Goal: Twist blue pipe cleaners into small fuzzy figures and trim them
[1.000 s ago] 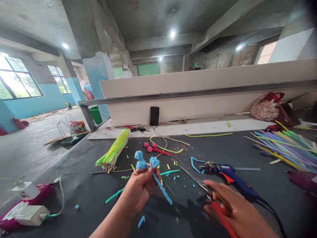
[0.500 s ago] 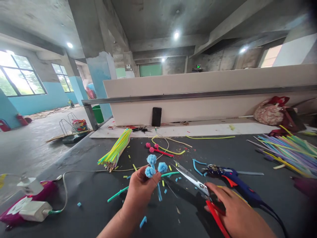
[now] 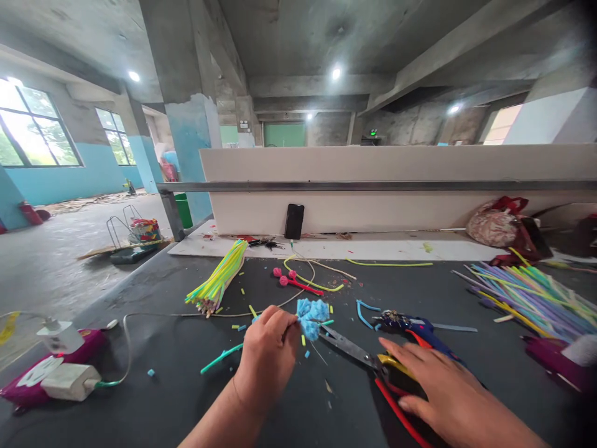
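Observation:
My left hand (image 3: 270, 348) is closed in a pinch on a sprig of fuzzy blue pipe cleaner balls (image 3: 311, 316), which points to the right. Just right of the balls are the blades of a pair of scissors (image 3: 347, 347), their tips close to the lower ball; whether they touch I cannot tell. My right hand (image 3: 443, 386) is around the red and yellow scissor handles, fingers stretched over the top and thumb below. Part of the handles is hidden under the palm. Beneath my left hand lies a green pipe cleaner (image 3: 221, 359).
Behind my hands lie a pink pipe cleaner sprig (image 3: 298, 283) and a yellow-green bundle (image 3: 219, 277). A blue glue gun (image 3: 424, 330) lies beyond my right hand. More pipe cleaners (image 3: 527, 298) spread at right. A phone (image 3: 294, 221) leans on the board; chargers (image 3: 69, 381) sit left.
My left hand has turned, swinging the blue balls from upright to pointing right. The scissors have moved slightly left and down, their handles wider apart, and my right fingers have straightened.

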Action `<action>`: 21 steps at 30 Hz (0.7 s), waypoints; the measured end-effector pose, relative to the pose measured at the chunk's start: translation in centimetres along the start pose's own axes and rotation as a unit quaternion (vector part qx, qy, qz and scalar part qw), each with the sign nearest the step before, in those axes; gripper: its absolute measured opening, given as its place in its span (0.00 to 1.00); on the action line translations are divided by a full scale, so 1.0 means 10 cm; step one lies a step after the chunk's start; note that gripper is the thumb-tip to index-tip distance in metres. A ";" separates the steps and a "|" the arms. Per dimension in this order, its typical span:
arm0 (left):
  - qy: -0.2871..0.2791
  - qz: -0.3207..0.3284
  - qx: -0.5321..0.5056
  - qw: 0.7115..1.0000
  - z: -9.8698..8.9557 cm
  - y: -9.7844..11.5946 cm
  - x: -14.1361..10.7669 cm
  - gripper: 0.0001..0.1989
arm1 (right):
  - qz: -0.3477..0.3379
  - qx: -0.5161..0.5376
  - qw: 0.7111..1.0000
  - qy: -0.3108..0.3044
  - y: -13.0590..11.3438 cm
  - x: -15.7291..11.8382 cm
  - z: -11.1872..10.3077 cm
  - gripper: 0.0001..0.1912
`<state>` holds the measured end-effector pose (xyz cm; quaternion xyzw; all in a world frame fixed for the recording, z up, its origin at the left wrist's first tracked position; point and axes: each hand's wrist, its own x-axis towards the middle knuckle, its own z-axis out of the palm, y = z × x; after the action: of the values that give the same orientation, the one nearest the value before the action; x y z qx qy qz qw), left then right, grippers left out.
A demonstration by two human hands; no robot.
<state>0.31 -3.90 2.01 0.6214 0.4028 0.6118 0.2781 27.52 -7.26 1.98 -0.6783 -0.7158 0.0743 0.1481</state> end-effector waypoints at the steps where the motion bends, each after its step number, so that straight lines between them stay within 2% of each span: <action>1: -0.005 -0.004 -0.001 1.000 0.01 0.03 -0.01 0.09 | -0.001 0.052 0.999 0.016 -0.10 -0.02 -0.05 0.28; 3: -0.020 -0.007 0.004 1.000 0.04 0.11 -0.04 0.09 | -0.007 0.225 0.974 0.004 -0.37 -0.07 -0.11 0.23; 6: -0.026 -0.006 -0.015 1.000 0.07 0.27 -0.14 0.10 | -0.040 0.475 0.879 0.005 -0.79 -0.14 -0.09 0.23; 8: -0.014 -0.008 -0.046 0.999 0.08 0.36 -0.22 0.10 | -0.046 0.558 0.828 0.007 -1.00 -0.17 -0.05 0.20; 9: -0.006 -0.010 -0.057 0.998 0.08 0.39 -0.26 0.10 | -0.036 0.575 0.817 0.018 -1.06 -0.19 -0.04 0.18; 12: 0.028 -0.033 -0.063 0.997 0.05 0.47 -0.35 0.10 | -0.012 0.588 0.808 0.021 -1.16 -0.22 -0.06 0.16; 14: 0.028 -0.096 -0.073 0.992 0.01 0.51 -0.38 0.09 | -0.010 0.596 0.802 0.015 -1.18 -0.25 -0.09 0.15; 15: 0.003 -0.139 -0.096 0.986 -0.02 0.53 -0.39 0.08 | -0.013 0.602 0.799 0.010 -1.19 -0.26 -0.11 0.14; 18: -0.085 -0.250 -0.229 0.937 -0.09 0.57 -0.41 0.08 | -0.035 0.608 0.792 -0.029 -1.23 -0.28 -0.15 0.14; 19: -0.096 -0.270 -0.268 0.920 -0.12 0.58 -0.41 0.09 | -0.041 0.605 0.794 -0.041 -1.25 -0.28 -0.16 0.14; 21: -0.079 -0.289 -0.305 0.904 -0.15 0.59 -0.41 0.10 | -0.044 0.600 0.797 -0.057 -1.28 -0.28 -0.14 0.14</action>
<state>0.12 -10.65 4.90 0.4095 0.3353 0.5461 0.6494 15.93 -11.07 6.94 -0.4156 -0.5643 0.5206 0.4877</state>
